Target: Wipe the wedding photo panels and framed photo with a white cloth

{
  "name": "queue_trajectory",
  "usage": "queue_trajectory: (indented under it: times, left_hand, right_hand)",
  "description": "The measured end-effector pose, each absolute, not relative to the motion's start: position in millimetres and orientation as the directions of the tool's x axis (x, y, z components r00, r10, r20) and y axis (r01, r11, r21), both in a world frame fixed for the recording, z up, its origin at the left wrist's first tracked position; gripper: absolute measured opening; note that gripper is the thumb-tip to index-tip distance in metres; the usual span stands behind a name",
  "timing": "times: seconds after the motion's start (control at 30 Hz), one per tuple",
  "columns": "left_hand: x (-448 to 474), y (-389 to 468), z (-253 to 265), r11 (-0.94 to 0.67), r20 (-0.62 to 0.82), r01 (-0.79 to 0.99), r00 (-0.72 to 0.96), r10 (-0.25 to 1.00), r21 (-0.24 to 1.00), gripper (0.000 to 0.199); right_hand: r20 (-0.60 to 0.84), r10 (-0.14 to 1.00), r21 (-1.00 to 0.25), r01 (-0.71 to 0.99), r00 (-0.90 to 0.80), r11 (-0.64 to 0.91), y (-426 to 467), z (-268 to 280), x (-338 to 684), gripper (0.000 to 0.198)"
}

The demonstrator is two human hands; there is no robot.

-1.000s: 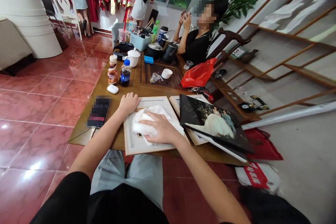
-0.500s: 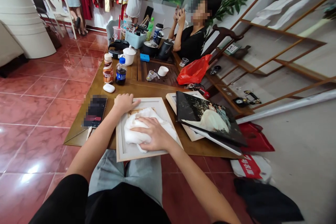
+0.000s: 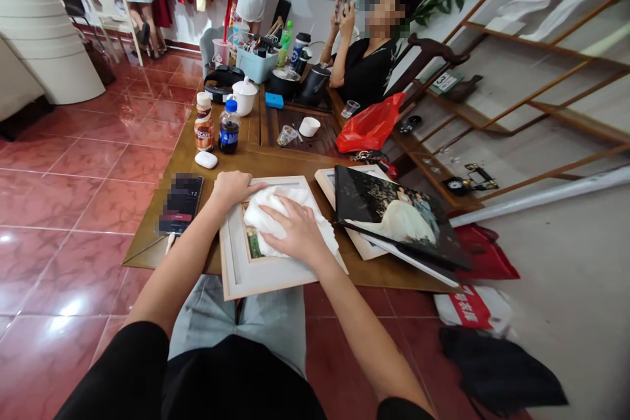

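A pale wooden picture frame [image 3: 246, 282] lies at the table's near edge, above my lap. Its wide light mat surrounds a picture, of which a green patch shows at the lower left. My left hand [image 3: 235, 189] holds the frame's upper left corner, thumb stretched along the top edge. Under my right hand [image 3: 298, 231] is a crumpled white cloth [image 3: 266, 210], pressed onto the frame's middle with spread, slightly bent fingers. The cloth covers most of the picture.
To the right, a dark wedding photo panel [image 3: 394, 210] lies on other frames. A phone [image 3: 182, 203], earbud case [image 3: 206, 159], cola bottle [image 3: 229, 128] and coffee bottle [image 3: 203, 123] stand left. Behind are a red bag [image 3: 371, 125] and a seated person [image 3: 367, 72].
My right hand and the cloth have slid up and to the right across the frame, baring the picture's lower left part. My left hand stays at the corner. The view has shifted slightly.
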State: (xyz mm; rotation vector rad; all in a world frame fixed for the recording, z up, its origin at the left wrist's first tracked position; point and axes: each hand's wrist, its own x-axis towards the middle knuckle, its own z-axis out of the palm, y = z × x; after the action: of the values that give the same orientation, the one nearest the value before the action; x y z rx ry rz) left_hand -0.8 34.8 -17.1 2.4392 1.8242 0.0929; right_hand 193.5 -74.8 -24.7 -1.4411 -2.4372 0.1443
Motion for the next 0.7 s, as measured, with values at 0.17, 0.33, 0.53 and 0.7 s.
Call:
queue_trajectory:
  times: [0.17, 0.33, 0.53, 0.7]
  left_hand:
    - [-1, 36, -18, -0.277, -0.007, 0.954, 0.279, 0.960, 0.112, 0.081]
    - [-1, 35, -17, -0.273, -0.006, 0.956, 0.275, 0.961, 0.103, 0.081]
    - [-1, 34, -16, -0.267, -0.007, 0.959, 0.269, 0.963, 0.097, 0.083]
    - [0, 34, -14, -0.260, -0.018, 0.960, 0.264, 0.964, 0.103, 0.080]
  right_hand:
    - [0.135, 0.693, -0.300, 0.637, -0.708, 0.710, -81, -19, 197, 0.065]
    - [0.179, 0.800, -0.253, 0.759, -0.573, 0.600, -81, -25, 195, 0.062]
    - [0.264, 0.893, -0.214, 0.880, -0.365, 0.424, -78, -29, 195, 0.056]
    - [0.168, 0.706, -0.317, 0.641, -0.687, 0.699, -84, -25, 202, 0.063]
